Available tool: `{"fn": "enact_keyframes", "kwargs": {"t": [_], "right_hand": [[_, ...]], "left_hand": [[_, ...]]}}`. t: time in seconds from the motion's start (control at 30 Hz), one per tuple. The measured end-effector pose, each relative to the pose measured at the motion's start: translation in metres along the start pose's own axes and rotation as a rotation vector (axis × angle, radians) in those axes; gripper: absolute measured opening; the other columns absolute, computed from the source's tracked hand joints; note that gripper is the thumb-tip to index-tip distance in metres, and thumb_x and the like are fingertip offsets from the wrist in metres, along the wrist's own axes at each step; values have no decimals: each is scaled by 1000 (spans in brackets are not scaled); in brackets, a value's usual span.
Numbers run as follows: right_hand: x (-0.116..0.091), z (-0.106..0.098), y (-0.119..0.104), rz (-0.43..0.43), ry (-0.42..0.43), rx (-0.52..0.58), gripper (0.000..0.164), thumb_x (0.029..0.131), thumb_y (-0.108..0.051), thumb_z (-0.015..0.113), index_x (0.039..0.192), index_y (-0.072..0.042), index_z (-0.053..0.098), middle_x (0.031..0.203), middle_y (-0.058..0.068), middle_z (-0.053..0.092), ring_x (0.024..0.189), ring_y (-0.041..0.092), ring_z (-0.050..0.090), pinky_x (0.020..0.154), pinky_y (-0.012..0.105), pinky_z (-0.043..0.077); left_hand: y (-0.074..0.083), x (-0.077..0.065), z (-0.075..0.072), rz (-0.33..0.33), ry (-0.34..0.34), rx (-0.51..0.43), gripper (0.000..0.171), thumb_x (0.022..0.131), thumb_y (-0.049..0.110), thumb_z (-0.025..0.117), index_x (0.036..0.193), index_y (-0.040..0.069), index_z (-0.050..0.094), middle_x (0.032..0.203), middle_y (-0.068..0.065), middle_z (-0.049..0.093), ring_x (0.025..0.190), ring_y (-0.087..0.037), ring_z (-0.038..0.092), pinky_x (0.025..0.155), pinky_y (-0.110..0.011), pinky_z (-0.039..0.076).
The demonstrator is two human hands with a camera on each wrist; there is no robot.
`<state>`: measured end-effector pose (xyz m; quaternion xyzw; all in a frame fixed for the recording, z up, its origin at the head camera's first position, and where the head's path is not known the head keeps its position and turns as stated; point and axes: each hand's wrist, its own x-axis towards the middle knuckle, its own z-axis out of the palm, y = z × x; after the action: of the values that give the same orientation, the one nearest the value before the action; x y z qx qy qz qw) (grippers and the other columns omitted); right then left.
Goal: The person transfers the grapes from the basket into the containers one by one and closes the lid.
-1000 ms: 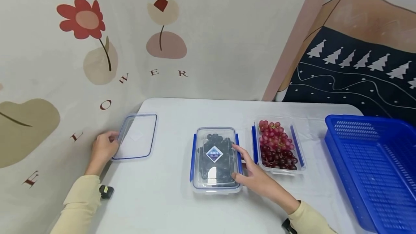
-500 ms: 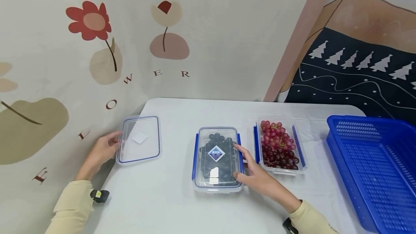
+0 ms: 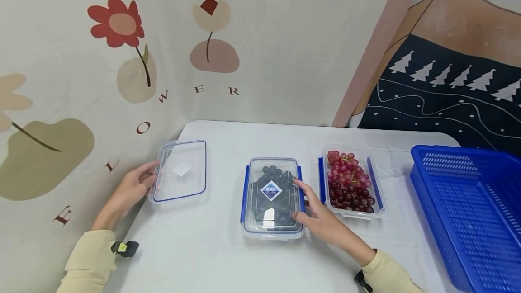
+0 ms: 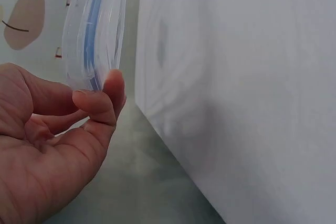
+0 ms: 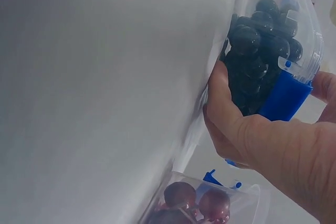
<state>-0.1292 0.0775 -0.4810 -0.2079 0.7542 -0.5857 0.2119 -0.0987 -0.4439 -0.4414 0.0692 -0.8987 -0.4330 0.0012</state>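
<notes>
At the table's left edge my left hand (image 3: 134, 187) pinches the near-left edge of a clear lid with a blue seal (image 3: 180, 172). In the left wrist view the thumb and fingers meet on the lid's rim (image 4: 90, 40), which is above the table. A lidded clear food container (image 3: 272, 198) of dark grapes (image 5: 254, 51) stands mid-table, its blue side clips folded down. Along its right side my right hand (image 3: 325, 220) grips it, with fingertips on the lid's edge. To the right is an uncovered container (image 3: 378, 209) of red and dark-red grapes (image 3: 348, 180).
A blue plastic basket (image 3: 431, 211) occupies the table's right side. Behind the white table (image 3: 195, 248) hangs a wall covering (image 3: 277, 26) printed with flowers and letters, close along the left edge too.
My left hand has shifted slightly to the right with the lid, whose tilt has changed a little. The right hand keeps its hold on the dark-grape container. The head view has shifted slightly.
</notes>
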Motion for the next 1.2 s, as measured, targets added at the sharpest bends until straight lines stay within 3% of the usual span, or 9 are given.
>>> {"fn": "enact_keyframes", "kwargs": {"t": [0.13,0.2,0.6,0.9,1.2], "right_hand": [[0,1,-2,2,27,-33,88,101,-18,66,176,-24,19,179,22,14,146,52,44,116,71,37],[0,1,-3,0,41,-42,88,102,-18,66,176,-22,19,178,22,15,147,53,43,115,70,39],[-2,1,-6,-24,89,-52,82,107,-17,67,175,-15,20,178,23,16,152,54,38,113,66,44],[3,3,-15,-15,152,-86,80,105,-14,69,173,-14,26,178,21,15,155,52,34,114,61,45],[10,3,-17,-11,178,-76,79,105,-9,69,172,-11,27,178,21,15,158,51,28,117,60,40]], "left_hand": [[18,-5,0,14,-31,-7,58,115,1,44,169,-5,27,139,-29,47,130,-45,53,78,-22,51],[27,-5,2,21,-40,-18,59,115,1,43,171,-4,24,139,-29,47,134,-49,50,78,-22,50],[78,-5,22,64,-43,-104,59,114,-1,45,171,0,30,133,-22,51,100,-15,59,74,-23,52],[109,-16,30,101,-63,-140,58,113,-2,48,169,-2,32,133,-25,53,98,-13,64,78,-22,53],[129,-13,45,120,-75,-180,58,112,-2,48,168,-1,34,132,-24,55,93,-15,65,77,-22,53]]}}
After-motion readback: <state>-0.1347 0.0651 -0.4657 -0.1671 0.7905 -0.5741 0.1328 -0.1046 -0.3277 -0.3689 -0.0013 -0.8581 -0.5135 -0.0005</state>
